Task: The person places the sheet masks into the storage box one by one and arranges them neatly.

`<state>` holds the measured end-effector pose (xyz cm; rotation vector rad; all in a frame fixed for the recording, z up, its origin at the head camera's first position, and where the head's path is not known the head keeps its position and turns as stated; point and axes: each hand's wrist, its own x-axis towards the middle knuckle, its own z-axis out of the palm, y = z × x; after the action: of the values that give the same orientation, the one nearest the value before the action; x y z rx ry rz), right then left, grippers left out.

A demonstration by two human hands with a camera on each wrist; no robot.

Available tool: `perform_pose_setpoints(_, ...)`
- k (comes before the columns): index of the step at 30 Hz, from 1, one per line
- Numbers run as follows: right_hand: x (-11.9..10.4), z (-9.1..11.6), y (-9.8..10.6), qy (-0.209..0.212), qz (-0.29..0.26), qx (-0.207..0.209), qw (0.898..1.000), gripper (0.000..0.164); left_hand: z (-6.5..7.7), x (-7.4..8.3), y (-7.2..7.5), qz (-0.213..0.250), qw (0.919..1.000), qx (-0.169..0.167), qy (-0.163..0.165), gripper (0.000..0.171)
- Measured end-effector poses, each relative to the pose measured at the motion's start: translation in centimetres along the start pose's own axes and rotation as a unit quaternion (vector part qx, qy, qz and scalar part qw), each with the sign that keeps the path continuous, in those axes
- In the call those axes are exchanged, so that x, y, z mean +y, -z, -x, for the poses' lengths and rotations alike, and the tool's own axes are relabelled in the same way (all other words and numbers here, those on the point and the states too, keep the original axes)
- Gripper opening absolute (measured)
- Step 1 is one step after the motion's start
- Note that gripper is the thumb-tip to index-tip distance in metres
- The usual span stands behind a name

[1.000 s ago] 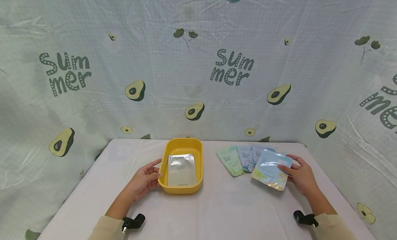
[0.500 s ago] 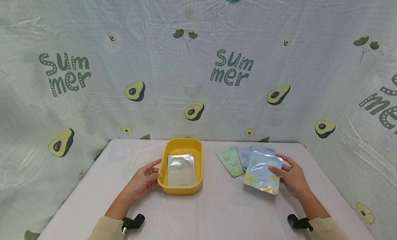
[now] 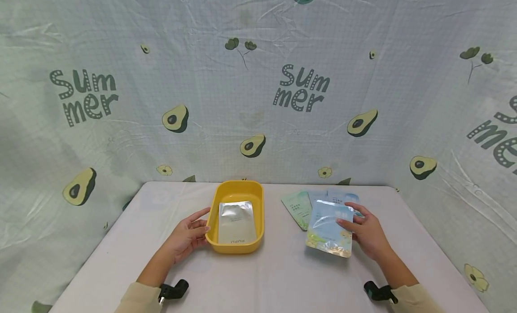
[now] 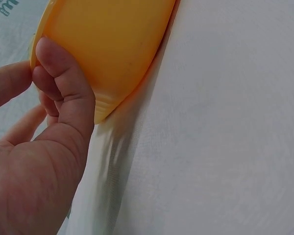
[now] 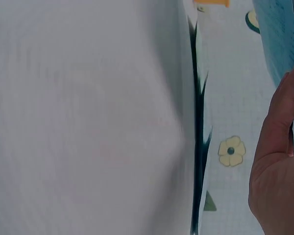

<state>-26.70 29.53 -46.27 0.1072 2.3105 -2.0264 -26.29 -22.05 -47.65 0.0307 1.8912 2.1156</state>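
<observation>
My left hand (image 3: 186,237) pinches the left rim of a yellow plastic tray (image 3: 236,249). The left wrist view shows the thumb and fingers (image 4: 71,93) closed on that rim. Flat inside the tray lies a silver-white sheet mask packet (image 3: 237,227). My right hand (image 3: 370,235) holds a light blue sheet mask packet (image 3: 327,225) by its right edge, thumb on the front, raised over the table with its face towards me. Only part of this packet (image 5: 279,34) shows in the right wrist view, at the upper right edge.
Behind the held packet, a green packet (image 3: 296,206) and two bluish ones, including the rightmost packet (image 3: 343,197), lie fanned on the white table (image 3: 282,277). The held packet partly covers them. A curtain (image 3: 210,93) printed with avocados hangs behind the table.
My right hand has carried the light blue packet leftwards and slightly towards me, across the front of the fanned packets. The left hand and the tray have stayed put.
</observation>
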Motion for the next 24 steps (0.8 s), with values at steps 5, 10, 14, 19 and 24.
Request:
perform_pose_setpoints(5, 0.1, -0.1, -1.1, 0.0, -0.024, -0.019, 1.0, 0.084, 0.0, -0.1, 0.1, 0.005, 1.0, -0.003, 0.0, 0.076)
perform_pose_setpoints(10, 0.3, -0.4, -2.4, 0.003, -0.04, -0.034, 0.999, 0.083, -0.1, -0.2, 0.0, 0.003, 1.0, -0.002, 0.002, 0.075)
perform_pose_setpoints(14, 0.2, -0.7, -3.5, -0.001, -0.046, -0.038, 0.998, 0.081, -0.1, -0.1, 0.0, 0.001, 1.0, -0.003, 0.002, 0.075)
perform_pose_setpoints(19, 0.1, -1.0, -4.8, 0.004, -0.047, -0.042, 0.998, 0.078, 0.0, 0.0, 0.0, 0.003, 1.0, -0.007, 0.002, 0.075)
perform_pose_setpoints(24, -0.2, -1.2, -5.9, 0.005, -0.049, -0.052, 0.997, 0.08, 0.1, 0.1, 0.0, 0.006, 1.0, -0.004, 0.005, 0.075)
